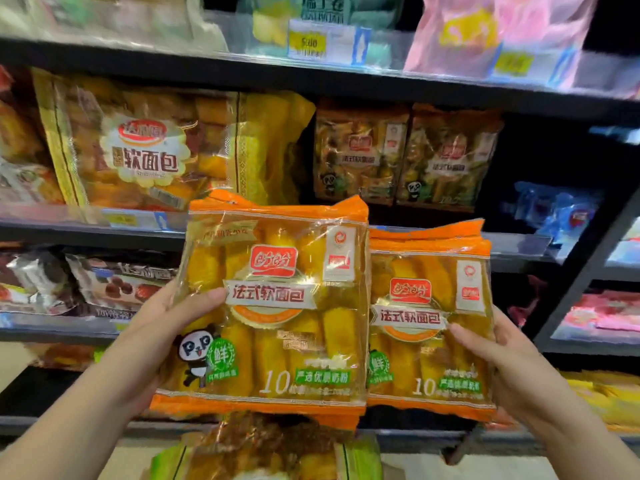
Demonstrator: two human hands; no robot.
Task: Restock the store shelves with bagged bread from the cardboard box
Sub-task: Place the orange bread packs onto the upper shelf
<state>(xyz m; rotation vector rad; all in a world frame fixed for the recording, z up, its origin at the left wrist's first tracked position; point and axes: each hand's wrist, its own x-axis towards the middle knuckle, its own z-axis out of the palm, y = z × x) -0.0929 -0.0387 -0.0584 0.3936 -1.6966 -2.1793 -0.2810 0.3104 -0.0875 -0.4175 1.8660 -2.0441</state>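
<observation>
Two orange-edged clear bags of yellow bread rolls are held up in front of the shelves. My left hand (166,317) grips the left bread bag (277,306) by its left edge, thumb across the front. My right hand (495,344) holds the right bread bag (429,327) by its right edge, thumb on the front. The left bag overlaps the right bag's left side. Two matching bags (405,157) stand further back on the middle shelf (512,244). The cardboard box is not in view.
A large yellow bread bag (156,147) fills the middle shelf's left part. Blue packets (557,209) lie to the right. Pink and green bags sit on the top shelf (311,74). More bagged bread (263,452) lies low in the foreground.
</observation>
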